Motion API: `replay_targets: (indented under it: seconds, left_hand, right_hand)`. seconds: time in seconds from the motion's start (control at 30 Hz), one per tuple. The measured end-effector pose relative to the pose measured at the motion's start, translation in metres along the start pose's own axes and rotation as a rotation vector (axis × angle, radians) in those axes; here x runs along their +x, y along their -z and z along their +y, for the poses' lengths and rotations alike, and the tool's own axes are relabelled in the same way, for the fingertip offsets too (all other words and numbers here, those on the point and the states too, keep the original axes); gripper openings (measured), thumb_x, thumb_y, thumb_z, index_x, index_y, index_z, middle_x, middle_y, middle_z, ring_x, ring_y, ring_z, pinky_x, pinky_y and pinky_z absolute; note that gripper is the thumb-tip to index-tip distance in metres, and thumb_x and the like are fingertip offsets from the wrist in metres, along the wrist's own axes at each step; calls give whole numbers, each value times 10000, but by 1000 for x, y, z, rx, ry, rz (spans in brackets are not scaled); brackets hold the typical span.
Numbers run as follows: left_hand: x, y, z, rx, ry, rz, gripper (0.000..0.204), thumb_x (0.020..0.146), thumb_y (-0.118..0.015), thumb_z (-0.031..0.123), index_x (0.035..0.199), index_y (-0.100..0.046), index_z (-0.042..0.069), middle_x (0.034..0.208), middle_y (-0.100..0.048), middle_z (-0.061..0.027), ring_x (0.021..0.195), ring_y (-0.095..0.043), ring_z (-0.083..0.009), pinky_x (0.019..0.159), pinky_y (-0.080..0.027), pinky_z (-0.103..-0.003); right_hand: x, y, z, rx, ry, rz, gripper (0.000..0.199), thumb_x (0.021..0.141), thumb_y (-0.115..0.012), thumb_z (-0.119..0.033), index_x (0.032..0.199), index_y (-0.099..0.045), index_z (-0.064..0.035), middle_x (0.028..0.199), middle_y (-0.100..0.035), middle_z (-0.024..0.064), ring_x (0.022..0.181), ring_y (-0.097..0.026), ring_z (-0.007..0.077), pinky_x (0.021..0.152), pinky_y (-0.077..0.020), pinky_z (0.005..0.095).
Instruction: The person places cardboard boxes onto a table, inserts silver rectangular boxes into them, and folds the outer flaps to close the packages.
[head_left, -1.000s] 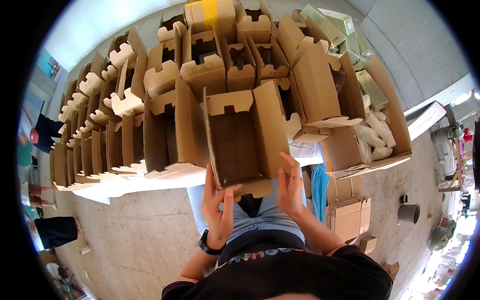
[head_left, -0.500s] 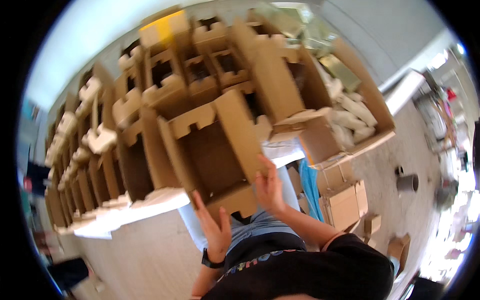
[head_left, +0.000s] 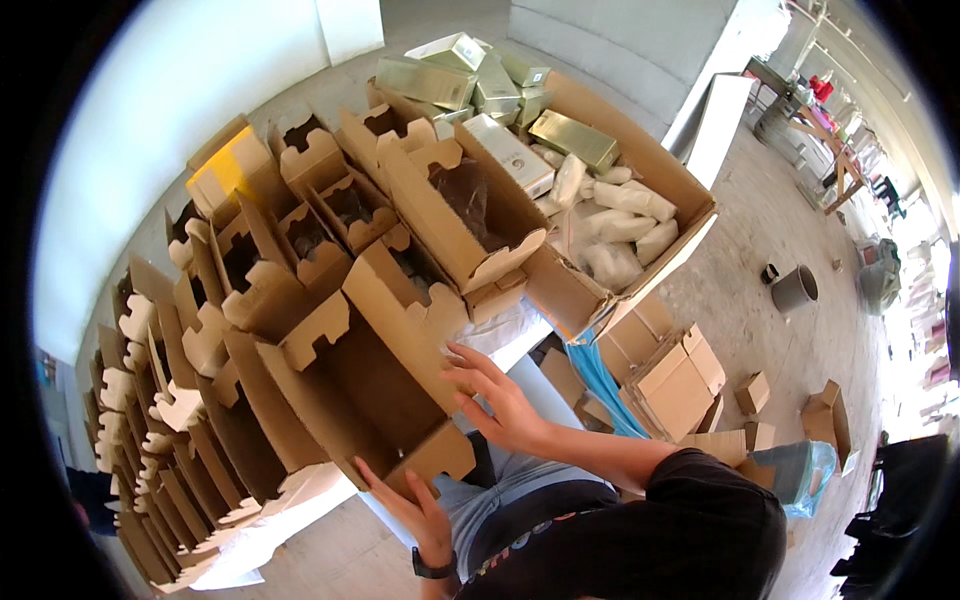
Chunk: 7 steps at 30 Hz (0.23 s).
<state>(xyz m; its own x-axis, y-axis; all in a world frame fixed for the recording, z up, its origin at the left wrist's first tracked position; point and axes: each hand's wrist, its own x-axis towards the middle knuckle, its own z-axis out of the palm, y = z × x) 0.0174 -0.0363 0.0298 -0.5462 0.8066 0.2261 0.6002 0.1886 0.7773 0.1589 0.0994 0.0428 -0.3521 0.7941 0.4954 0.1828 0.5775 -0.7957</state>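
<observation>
In front of me is an empty-looking open cardboard box [head_left: 375, 385] with notched end flaps, tilted on the near side of a row of similar boxes. My left hand [head_left: 415, 510], with a dark band on the wrist, touches its near left corner, fingers stretched out along the cardboard. By its right wall is my right hand [head_left: 500, 405], palm turned inward, fingers apart and slightly bent; whether the fingertips touch the wall I cannot tell. Neither hand is wrapped round anything.
Several notched boxes [head_left: 250, 265] crowd the surface to the left and beyond. At the far right a large carton [head_left: 685, 205] holds white wrapped bundles [head_left: 630, 205] and gold boxes [head_left: 575, 140]. Flattened cardboard [head_left: 675, 385] and a grey cylinder [head_left: 795, 290] are lower, to the right.
The view has swung right, so the boxes appear further left and more of the large carton shows. The right hand's fingers have spread; the left hand stays at the near corner.
</observation>
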Motion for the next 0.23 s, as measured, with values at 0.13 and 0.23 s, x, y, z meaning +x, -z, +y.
replay_targets:
  seconds: [0.13,0.23]
  left_hand:
    - [-2,-2,-8,-132,138,-32,599,966,-440,114,1493,-183,-9,1521,-218,-238,1373,-269,-351,1118,-200,-413]
    - [-2,-2,-5,-99,50,-5,601,969,-443,119,1500,-183,15,1519,-221,-231,1367,-280,-339,1113,-211,-398]
  right_hand:
    - [16,42,-11,-104,264,-13,326,849,-588,1,1170,-606,-58,1369,-459,205,1133,-574,346,894,-509,390]
    - [51,88,5,-352,563,102,369,814,-614,-19,1174,-634,-96,1379,-455,198,1257,-482,384,929,-504,392]
